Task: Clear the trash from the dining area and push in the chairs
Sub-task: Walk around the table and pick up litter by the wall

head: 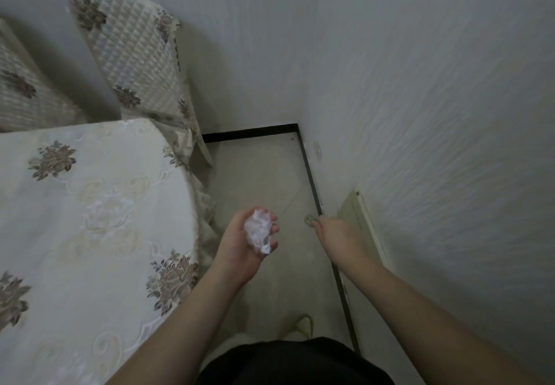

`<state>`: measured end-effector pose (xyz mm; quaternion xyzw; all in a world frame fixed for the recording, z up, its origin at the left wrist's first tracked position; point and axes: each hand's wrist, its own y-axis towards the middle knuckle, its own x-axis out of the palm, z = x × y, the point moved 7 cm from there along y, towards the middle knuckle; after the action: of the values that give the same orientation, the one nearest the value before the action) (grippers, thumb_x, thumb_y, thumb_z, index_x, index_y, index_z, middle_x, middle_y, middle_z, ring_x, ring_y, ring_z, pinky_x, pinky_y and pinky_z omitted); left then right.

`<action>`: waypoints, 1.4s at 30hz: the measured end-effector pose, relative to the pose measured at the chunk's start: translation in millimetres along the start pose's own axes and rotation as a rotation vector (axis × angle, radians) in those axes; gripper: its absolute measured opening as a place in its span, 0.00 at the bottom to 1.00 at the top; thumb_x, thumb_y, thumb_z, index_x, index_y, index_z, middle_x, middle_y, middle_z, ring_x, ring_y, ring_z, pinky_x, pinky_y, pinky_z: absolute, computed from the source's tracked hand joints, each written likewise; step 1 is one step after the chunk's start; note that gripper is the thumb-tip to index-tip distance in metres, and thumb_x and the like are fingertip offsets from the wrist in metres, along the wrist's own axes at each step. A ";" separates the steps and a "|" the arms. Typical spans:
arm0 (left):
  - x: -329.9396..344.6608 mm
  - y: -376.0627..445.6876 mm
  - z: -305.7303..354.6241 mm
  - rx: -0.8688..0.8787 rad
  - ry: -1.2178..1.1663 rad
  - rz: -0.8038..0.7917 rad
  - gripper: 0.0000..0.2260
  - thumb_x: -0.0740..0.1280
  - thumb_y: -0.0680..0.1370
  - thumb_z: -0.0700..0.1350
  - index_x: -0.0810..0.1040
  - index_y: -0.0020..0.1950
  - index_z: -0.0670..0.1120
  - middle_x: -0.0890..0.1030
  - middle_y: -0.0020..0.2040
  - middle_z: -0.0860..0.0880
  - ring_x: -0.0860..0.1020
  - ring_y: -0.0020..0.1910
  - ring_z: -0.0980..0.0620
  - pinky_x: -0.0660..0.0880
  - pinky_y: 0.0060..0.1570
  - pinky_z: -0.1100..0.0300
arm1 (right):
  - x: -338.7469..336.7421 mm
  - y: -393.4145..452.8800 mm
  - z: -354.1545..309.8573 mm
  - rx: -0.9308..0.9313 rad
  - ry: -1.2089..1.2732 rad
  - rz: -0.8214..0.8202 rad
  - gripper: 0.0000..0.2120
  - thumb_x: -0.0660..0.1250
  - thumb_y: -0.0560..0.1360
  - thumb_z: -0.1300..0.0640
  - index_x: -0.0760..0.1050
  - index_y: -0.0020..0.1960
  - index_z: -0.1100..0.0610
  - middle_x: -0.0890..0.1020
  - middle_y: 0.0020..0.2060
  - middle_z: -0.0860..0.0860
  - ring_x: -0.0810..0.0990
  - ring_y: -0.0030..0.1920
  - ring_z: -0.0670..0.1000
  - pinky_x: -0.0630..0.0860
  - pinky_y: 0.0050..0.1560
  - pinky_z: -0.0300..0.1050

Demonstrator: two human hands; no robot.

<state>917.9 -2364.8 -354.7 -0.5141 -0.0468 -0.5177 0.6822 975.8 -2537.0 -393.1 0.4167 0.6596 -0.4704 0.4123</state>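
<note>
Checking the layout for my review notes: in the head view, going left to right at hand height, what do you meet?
Tablecloth-covered table → left hand holding a crumpled white wrapper → small green scrap at the right hand fingertips → black baseboard → textured white wall.

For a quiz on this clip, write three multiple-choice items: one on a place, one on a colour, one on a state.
1. Where is the small green item?
A. On the tablecloth
B. On the chair
C. On the floor by the dark baseboard

2. What colour is the crumpled wad?
A. White
B. Red
C. Black

3. How is the left hand?
A. Flat on the table
B. Cupped around the wad
C. Gripping the chair

Key: 1 C, it lies at the floor edge by the baseboard, at the right hand fingertips. 2 A, it shows white against the palm. 3 B, its fingers curl around the wad.
</note>
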 end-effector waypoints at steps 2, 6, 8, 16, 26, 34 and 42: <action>4.2 7.2 2.4 0.003 0.008 0.005 0.08 0.64 0.70 0.47 0.80 0.35 0.47 0.78 0.35 0.48 0.75 0.30 0.52 0.71 0.24 0.65 | 0.2 8.1 7.5 -0.003 -0.028 -0.038 0.10 0.55 0.81 0.57 0.73 0.54 0.58 0.80 0.49 0.57 0.80 0.46 0.58 0.73 0.42 0.48; -0.2 20.8 13.1 -0.007 -0.018 0.024 0.05 0.64 0.70 0.46 0.78 0.38 0.46 0.78 0.35 0.47 0.75 0.30 0.51 0.71 0.25 0.65 | 0.0 25.6 16.0 -0.036 0.066 -0.069 0.11 0.58 0.78 0.60 0.72 0.60 0.57 0.78 0.52 0.57 0.78 0.49 0.57 0.75 0.48 0.49; -3.3 31.4 22.4 -0.019 -0.015 0.035 0.05 0.64 0.70 0.46 0.77 0.40 0.46 0.78 0.35 0.47 0.75 0.30 0.52 0.71 0.25 0.65 | -1.1 39.5 15.9 -0.038 0.065 -0.054 0.09 0.59 0.79 0.57 0.74 0.55 0.58 0.80 0.49 0.58 0.79 0.46 0.57 0.76 0.45 0.49; 7.7 104.0 78.8 -0.037 0.019 -0.006 0.07 0.61 0.74 0.47 0.76 0.41 0.46 0.78 0.35 0.47 0.76 0.29 0.52 0.71 0.25 0.65 | -3.2 98.4 7.6 0.052 0.050 -0.093 0.17 0.59 0.79 0.45 0.77 0.45 0.57 0.82 0.40 0.54 0.80 0.41 0.55 0.72 0.39 0.45; 38.2 204.6 110.4 -0.123 0.047 -0.008 0.07 0.60 0.75 0.47 0.75 0.43 0.46 0.78 0.36 0.47 0.76 0.30 0.51 0.70 0.25 0.64 | -6.0 172.4 27.0 0.065 0.095 -0.105 0.14 0.57 0.81 0.51 0.77 0.51 0.59 0.82 0.47 0.57 0.79 0.46 0.55 0.61 0.38 0.44; 30.6 298.5 92.5 -0.074 -0.037 0.021 0.07 0.60 0.73 0.48 0.76 0.40 0.47 0.77 0.36 0.48 0.75 0.31 0.51 0.71 0.26 0.65 | 71.7 260.9 85.0 0.141 0.236 -0.097 0.11 0.60 0.79 0.53 0.76 0.53 0.59 0.77 0.47 0.56 0.77 0.46 0.56 0.64 0.40 0.44; -13.7 397.0 20.2 -0.108 -0.112 0.111 0.13 0.58 0.77 0.47 0.78 0.37 0.47 0.78 0.37 0.49 0.76 0.32 0.52 0.72 0.27 0.65 | 212.9 336.6 128.3 0.069 0.316 -0.179 0.17 0.60 0.79 0.62 0.72 0.66 0.57 0.74 0.58 0.59 0.74 0.57 0.59 0.70 0.53 0.45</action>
<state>1220.6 -2366.3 -612.7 -0.5799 -0.0283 -0.4514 0.6776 1244.4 -2555.4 -713.4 0.4391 0.7340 -0.4563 0.2454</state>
